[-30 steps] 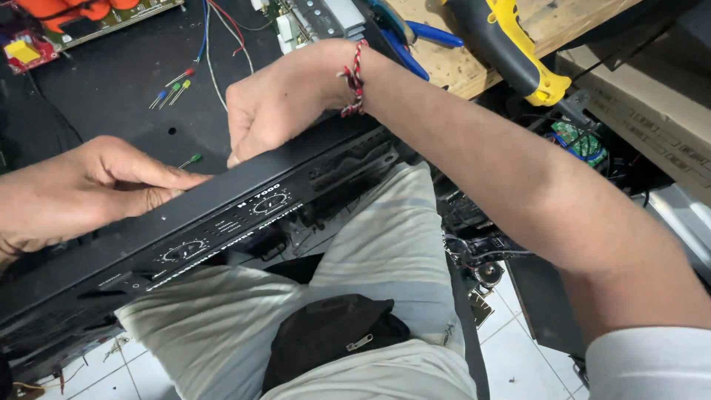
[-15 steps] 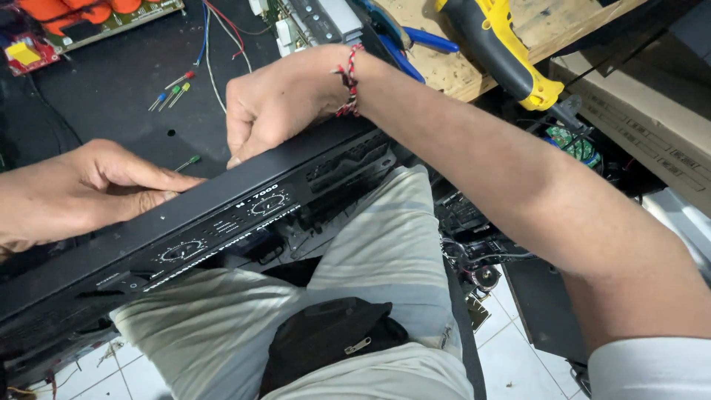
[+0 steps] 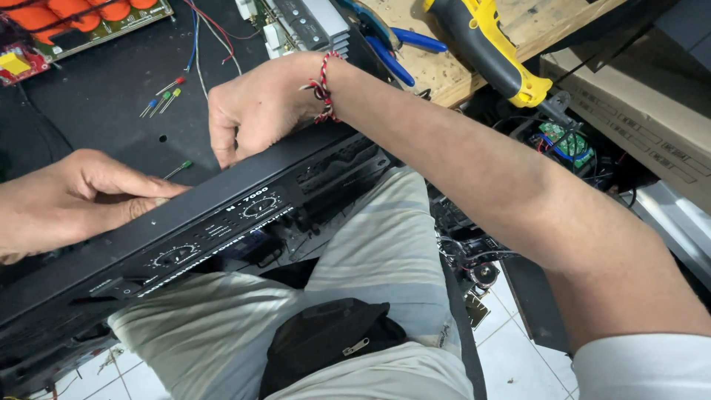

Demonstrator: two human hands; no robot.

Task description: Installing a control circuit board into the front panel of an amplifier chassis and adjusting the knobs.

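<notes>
We see a dark worktop (image 3: pixel 96 141) filling the upper left, and a pale wooden board (image 3: pixel 452 74) lying at its right edge. Beyond that a brown cardboard box (image 3: pixel 637 111) sits at the right. Below, the floor (image 3: pixel 511 363) is white tile with dark joints, evenly lit.

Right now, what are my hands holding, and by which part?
Both hands press the top front edge of the black amplifier chassis: left hand at one end, right hand further along.
</notes>
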